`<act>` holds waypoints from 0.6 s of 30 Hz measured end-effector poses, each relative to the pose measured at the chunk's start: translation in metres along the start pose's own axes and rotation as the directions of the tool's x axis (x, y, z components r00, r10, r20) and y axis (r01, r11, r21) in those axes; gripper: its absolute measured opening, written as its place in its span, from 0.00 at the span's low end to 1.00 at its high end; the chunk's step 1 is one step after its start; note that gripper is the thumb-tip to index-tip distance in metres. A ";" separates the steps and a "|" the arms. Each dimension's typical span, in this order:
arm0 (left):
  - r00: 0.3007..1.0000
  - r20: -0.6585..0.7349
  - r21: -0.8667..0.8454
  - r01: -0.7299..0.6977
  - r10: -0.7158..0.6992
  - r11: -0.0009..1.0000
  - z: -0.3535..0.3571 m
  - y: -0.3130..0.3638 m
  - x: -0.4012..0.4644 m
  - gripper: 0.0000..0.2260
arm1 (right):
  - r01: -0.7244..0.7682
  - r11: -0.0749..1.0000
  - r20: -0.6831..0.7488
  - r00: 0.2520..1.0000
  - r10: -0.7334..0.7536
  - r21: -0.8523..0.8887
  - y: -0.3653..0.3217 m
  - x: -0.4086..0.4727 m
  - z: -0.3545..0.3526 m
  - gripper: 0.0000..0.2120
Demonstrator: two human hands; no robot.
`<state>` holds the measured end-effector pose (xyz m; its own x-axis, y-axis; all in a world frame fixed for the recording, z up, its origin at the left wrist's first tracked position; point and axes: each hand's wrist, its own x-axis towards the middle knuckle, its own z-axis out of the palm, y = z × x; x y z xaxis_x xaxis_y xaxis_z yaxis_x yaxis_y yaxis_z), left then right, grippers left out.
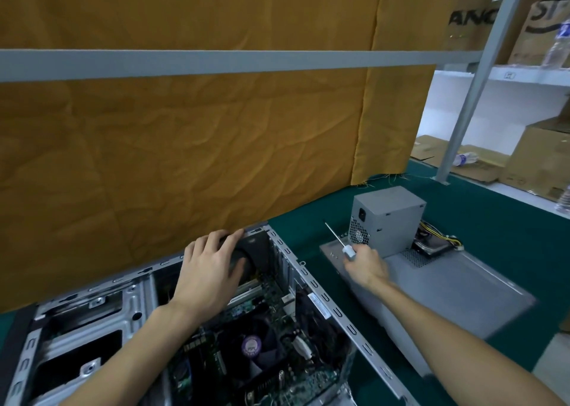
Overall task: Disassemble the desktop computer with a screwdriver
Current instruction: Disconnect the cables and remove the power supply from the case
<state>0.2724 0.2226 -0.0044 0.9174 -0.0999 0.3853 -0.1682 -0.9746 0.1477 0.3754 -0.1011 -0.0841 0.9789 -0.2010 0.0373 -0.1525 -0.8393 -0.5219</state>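
Open desktop case (311,285) lies on its side on the green counter (481,217), motherboard w/ CPU fan (256,348) exposed. Left hand (209,270) reaches inside at the far end, fingers curved over a black part (249,251) by the rear wall. Right hand (364,262) grips the screwdriver (339,240), shaft pointing up-left, above the removed side panel (456,285), where the PSU (385,220) stands w/ a drive (431,245) beside it.
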 end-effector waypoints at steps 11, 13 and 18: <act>1.000 0.022 0.035 -0.011 0.010 0.999 -0.004 0.003 -0.003 0.27 | 0.079 0.974 -0.130 0.986 -0.109 -0.211 0.021 -0.036 -0.015 0.11; 0.999 0.035 0.056 -0.019 0.017 0.998 -0.004 0.002 -0.003 0.28 | 0.058 0.954 -0.110 0.989 -0.094 -0.295 0.020 -0.040 -0.017 0.12; 0.998 0.051 0.084 -0.036 0.032 0.996 -0.004 0.001 -0.004 0.29 | 0.066 0.947 -0.069 0.993 -0.092 -0.315 0.024 -0.040 -0.024 0.12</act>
<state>0.2669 0.2226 -0.0022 0.9289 -0.1407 0.3426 -0.1700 -0.9838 0.0568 0.3289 -0.1253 -0.0780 0.9771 -0.1569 0.1439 -0.1224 -0.9671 -0.2231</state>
